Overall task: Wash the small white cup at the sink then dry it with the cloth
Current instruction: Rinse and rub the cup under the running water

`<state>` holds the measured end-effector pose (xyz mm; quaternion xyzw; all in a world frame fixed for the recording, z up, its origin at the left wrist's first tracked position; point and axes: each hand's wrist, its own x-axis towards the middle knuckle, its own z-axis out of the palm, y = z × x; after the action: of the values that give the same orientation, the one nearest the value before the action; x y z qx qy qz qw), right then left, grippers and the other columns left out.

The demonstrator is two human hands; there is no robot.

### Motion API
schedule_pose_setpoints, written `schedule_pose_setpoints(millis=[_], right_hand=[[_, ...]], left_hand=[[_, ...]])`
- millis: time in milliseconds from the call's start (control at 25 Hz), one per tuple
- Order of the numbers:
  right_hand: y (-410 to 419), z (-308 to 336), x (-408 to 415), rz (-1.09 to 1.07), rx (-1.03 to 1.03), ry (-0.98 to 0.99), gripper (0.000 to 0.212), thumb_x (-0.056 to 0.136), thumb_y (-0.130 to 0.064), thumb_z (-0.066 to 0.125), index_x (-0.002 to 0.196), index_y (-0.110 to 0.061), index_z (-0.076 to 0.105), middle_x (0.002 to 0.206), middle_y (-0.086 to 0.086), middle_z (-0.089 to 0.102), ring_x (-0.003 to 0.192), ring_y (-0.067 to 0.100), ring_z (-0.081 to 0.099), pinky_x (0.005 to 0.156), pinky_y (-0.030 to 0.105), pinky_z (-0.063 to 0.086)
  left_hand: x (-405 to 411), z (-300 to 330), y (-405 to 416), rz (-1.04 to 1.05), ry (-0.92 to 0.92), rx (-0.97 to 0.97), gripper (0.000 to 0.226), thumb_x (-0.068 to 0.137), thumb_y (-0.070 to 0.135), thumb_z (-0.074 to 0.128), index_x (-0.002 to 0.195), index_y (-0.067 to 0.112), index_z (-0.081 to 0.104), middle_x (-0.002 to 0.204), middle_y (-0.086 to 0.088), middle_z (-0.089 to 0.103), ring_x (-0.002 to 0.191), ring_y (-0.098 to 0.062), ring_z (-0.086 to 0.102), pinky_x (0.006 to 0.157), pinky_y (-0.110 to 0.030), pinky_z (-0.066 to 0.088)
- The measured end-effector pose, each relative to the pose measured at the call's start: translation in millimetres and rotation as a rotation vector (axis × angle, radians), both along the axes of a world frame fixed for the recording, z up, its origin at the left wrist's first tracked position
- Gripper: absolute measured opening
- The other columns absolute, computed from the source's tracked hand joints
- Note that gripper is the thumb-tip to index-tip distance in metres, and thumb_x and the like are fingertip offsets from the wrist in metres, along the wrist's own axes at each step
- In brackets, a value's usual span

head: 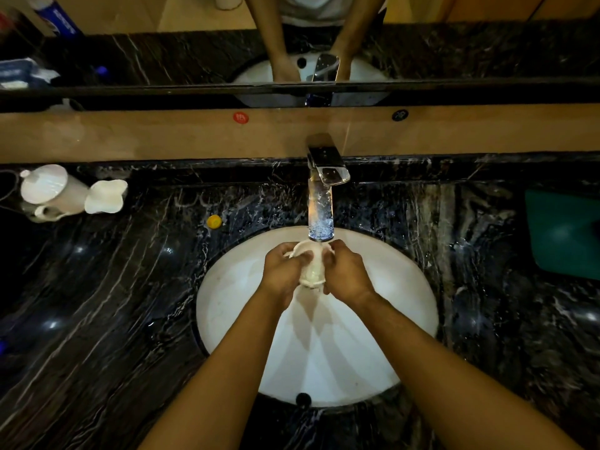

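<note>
Scanning from the left, I see a white jug and a wavy white dish on the black marble counter, with a small yellow cap nearer the round white sink. Over the basin, my left hand and right hand both curl around the small white cup, under the chrome tap; fingers hide most of it. A green cloth lies far right, cut off by the frame edge.
</note>
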<state>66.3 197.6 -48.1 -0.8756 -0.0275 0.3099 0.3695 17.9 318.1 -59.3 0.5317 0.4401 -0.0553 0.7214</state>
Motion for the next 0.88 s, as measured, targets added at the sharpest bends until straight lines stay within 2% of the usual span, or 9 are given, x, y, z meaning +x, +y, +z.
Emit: schedule_pose_setpoints(millis=[80,200,280,400,480,560,640,760,880], right_hand=[[4.8,2.7,-4.1,-0.173,0.129,0.099,0.025,0.106,-0.014,0.037,0.124,-0.006,0.052,0.103,0.019,0.069,0.057,0.022,0.065,0.034,0.021,0.045],[8.5,5.8,-9.4,-0.271,0.291,0.242,0.031,0.1,-0.006,0.044,0.13,-0.011,0.048,0.099,0.01,0.069,0.065,0.034,0.074,0.053,0.034,0.061],[5.9,5.1,-10.0,-0.287,0.308,0.27,0.03,0.097,-0.005,0.049,0.127,-0.011,0.051,0.104,0.012,0.071,0.07,0.038,0.077,0.054,0.04,0.062],[-3.0,1.4,-1.7,-0.163,0.111,0.104,0.015,0.098,-0.02,0.056,0.105,-0.009,0.062,0.088,0.011,0.074,0.058,0.03,0.076,0.049,0.041,0.062],[-8.3,-0.7,5.3,-0.01,-0.092,-0.059,0.028,0.096,-0.039,0.057,0.093,-0.013,0.068,0.081,0.011,0.076,0.063,0.029,0.075,0.061,0.046,0.064],[-11.4,-1.7,7.3,0.124,-0.21,-0.15,0.033,0.097,-0.044,0.055,0.095,-0.015,0.07,0.088,0.011,0.076,0.078,0.032,0.073,0.072,0.046,0.062],[-11.7,-3.5,5.1,0.17,-0.181,-0.149,0.027,0.1,-0.036,0.052,0.103,-0.015,0.069,0.094,0.014,0.076,0.081,0.035,0.073,0.072,0.047,0.062],[-11.9,-6.0,2.4,0.146,-0.144,-0.118,0.024,0.102,-0.023,0.046,0.117,-0.011,0.058,0.099,0.018,0.074,0.08,0.037,0.074,0.066,0.045,0.063],[-4.6,-0.2,-5.1,0.004,0.021,0.016,0.034,0.099,-0.013,0.042,0.132,-0.012,0.048,0.096,0.017,0.073,0.065,0.033,0.075,0.046,0.034,0.056]], left_hand=[[-1.1,2.3,-3.0,0.109,-0.018,-0.101,0.026,0.092,-0.009,0.059,0.111,0.008,0.064,0.091,-0.014,0.075,0.073,-0.032,0.07,0.076,-0.05,0.054],[-0.5,-0.8,-7.2,0.16,-0.029,-0.104,0.038,0.09,-0.01,0.058,0.124,0.007,0.063,0.109,-0.021,0.072,0.086,-0.038,0.068,0.062,-0.037,0.053],[1.4,-2.6,-9.3,0.155,-0.026,-0.03,0.028,0.095,-0.003,0.058,0.121,0.005,0.066,0.113,-0.021,0.073,0.095,-0.037,0.069,0.066,-0.035,0.055],[3.6,-0.2,-6.9,0.025,-0.007,0.112,0.017,0.1,0.008,0.056,0.102,0.012,0.072,0.102,-0.016,0.076,0.093,-0.033,0.072,0.075,-0.038,0.06],[3.3,2.6,-4.1,-0.108,-0.003,0.151,0.016,0.099,0.01,0.059,0.096,0.017,0.074,0.1,-0.014,0.078,0.095,-0.033,0.073,0.081,-0.042,0.06],[4.2,5.8,-2.9,-0.242,0.02,0.192,0.015,0.097,0.009,0.061,0.093,0.018,0.073,0.098,-0.012,0.077,0.092,-0.03,0.072,0.079,-0.038,0.058],[4.4,7.1,-2.7,-0.278,0.036,0.201,0.019,0.095,0.003,0.058,0.099,0.014,0.073,0.1,-0.012,0.075,0.094,-0.03,0.07,0.078,-0.036,0.057],[3.4,6.2,-5.0,-0.043,0.029,0.041,0.022,0.092,-0.003,0.057,0.106,0.008,0.069,0.106,-0.018,0.075,0.097,-0.038,0.071,0.078,-0.046,0.06],[2.9,7.9,-10.2,0.197,0.014,0.003,0.016,0.094,-0.001,0.062,0.106,0.007,0.068,0.103,-0.018,0.074,0.087,-0.033,0.071,0.073,-0.043,0.059]])
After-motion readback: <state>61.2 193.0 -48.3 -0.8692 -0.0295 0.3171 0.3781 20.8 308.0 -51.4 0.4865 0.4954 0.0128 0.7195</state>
